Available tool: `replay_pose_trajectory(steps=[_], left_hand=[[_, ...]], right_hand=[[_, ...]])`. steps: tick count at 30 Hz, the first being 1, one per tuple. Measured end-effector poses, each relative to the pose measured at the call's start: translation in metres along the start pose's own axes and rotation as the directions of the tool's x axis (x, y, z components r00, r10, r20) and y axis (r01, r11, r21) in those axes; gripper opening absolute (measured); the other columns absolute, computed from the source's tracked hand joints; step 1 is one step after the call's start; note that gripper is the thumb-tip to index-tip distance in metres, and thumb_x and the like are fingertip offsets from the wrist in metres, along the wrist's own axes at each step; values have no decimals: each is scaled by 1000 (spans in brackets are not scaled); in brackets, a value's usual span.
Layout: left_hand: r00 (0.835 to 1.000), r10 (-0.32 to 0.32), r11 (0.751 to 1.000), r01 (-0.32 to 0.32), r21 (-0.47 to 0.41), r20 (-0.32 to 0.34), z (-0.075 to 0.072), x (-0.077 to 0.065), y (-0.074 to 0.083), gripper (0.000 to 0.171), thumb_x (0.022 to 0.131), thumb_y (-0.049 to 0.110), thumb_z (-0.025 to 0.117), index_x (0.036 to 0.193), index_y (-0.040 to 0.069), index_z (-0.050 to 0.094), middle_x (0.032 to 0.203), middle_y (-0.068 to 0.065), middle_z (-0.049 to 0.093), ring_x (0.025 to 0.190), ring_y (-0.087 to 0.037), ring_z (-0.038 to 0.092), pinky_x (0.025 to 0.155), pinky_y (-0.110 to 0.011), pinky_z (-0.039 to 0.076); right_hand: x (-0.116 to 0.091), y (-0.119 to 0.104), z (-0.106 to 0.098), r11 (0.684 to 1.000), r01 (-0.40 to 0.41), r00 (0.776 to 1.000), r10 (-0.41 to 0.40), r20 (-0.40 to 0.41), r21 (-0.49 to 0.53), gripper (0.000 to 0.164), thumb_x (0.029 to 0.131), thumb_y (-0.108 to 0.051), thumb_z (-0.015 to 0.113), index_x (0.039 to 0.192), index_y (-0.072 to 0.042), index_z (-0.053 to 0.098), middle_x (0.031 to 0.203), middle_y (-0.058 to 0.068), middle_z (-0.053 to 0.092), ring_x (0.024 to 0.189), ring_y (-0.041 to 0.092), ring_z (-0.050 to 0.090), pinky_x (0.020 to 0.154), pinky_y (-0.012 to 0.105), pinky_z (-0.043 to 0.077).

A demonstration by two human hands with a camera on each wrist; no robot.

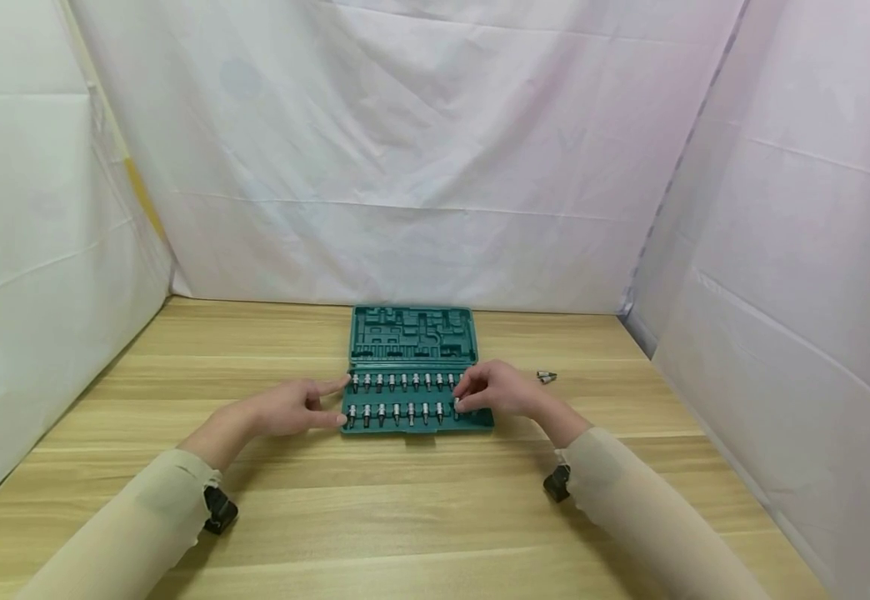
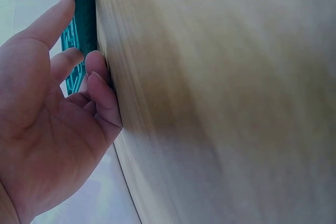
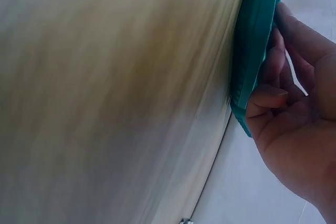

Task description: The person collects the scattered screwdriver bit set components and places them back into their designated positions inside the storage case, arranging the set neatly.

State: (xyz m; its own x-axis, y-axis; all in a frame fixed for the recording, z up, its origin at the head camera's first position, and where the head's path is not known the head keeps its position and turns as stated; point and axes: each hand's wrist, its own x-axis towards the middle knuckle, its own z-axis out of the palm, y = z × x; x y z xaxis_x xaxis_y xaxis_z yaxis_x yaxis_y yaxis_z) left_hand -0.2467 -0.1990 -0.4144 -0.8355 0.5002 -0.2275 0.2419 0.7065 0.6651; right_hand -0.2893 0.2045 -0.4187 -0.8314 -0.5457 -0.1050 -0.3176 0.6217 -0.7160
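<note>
An open green plastic case (image 1: 403, 397) lies on the table, two rows of silver-and-black bit sockets (image 1: 411, 413) set in its near half. At the case's left edge, my left hand (image 1: 288, 408) rests its extended thumb and index finger; in the left wrist view, the other fingers bend beside the case wall (image 2: 85, 19). My right hand (image 1: 501, 389) pinches a bit socket (image 1: 457, 407) between thumb and fingertips, over the right part of the front row. The right wrist view shows the hand (image 3: 299, 98) against the case's side (image 3: 254, 40), the pinched piece hidden.
Two loose bit sockets (image 1: 546, 376) lie on the wooden table (image 1: 405, 517) right of the case. The case's lid (image 1: 414, 333) lies folded back, its moulded recesses showing. White sheets (image 1: 405, 167) hang at the back and both sides.
</note>
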Motion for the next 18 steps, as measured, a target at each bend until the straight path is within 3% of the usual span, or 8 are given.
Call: replay_pose_trajectory(steps=[8,18], left_hand=[[1000,5,1000,-5,-5,1,0,0,0,83,105,44,75,174,24,32,83,-2,50,72,-17,43,63,-30,40],[1000,1,1000,0,-24,7,-1,0,1,83,105,43,75,174,25,32,75,1,45,65,-15,38,61,-30,38]], right_hand=[[2,-1,2,1000,12,999,-11,39,-12,14,102,-23,81,115,-20,84,105,-3,78,94,14,70,85,35,58],[2,-3,3,1000,2,999,-2,47,6,8,101,-23,83,107,-18,82,103,-1,76,93,16,70,85,36,58]])
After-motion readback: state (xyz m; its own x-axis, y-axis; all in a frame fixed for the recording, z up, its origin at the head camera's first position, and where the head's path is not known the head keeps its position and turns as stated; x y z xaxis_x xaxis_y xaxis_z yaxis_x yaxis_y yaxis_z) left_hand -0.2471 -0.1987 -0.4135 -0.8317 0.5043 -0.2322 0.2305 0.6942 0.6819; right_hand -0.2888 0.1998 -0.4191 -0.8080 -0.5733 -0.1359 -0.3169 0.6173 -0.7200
